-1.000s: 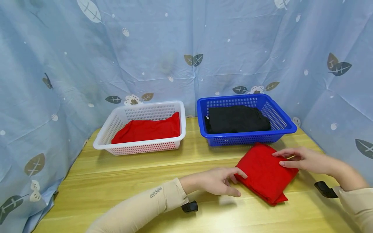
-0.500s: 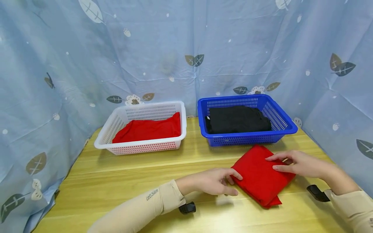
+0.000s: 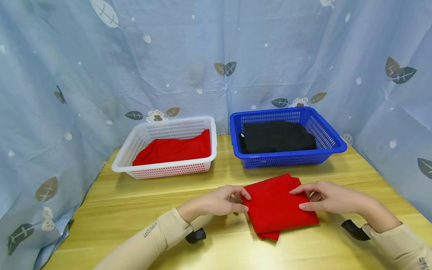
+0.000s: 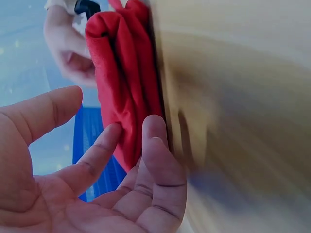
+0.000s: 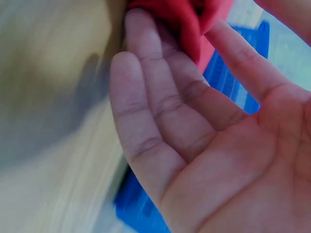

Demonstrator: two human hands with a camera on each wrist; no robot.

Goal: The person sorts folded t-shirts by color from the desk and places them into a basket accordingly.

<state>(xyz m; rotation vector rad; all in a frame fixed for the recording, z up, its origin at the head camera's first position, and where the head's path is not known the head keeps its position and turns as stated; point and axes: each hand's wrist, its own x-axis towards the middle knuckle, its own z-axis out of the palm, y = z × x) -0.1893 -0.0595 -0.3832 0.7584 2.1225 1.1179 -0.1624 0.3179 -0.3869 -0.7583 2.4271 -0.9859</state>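
Note:
A folded red cloth (image 3: pixel 275 206) lies on the table in front of the blue basket, its layered edge visible in the left wrist view. At its left edge is my left hand (image 3: pixel 221 200). There the index fingertip touches the folded side, the thumb stands apart, and the other fingers lie low beside the cloth's edge (image 4: pixel 129 87). From the right, my right hand (image 3: pixel 329 198) reaches over the cloth with index finger and thumb on or just above its top. In the right wrist view its fingers (image 5: pixel 170 92) extend along the cloth's edge, fairly straight; their tips are partly hidden.
A white basket (image 3: pixel 168 170) with red cloth (image 3: pixel 175 150) in it stands at the back left. The blue basket (image 3: pixel 287 161) at the back right contains folded black cloth (image 3: pixel 276 137). A pale blue patterned curtain (image 3: pixel 189 56) surrounds the wooden table (image 3: pixel 141 202).
The folded red cloth has slid left and turned so its edges lie squarer to the table. Both hands have moved left with it. The baskets stay in place.

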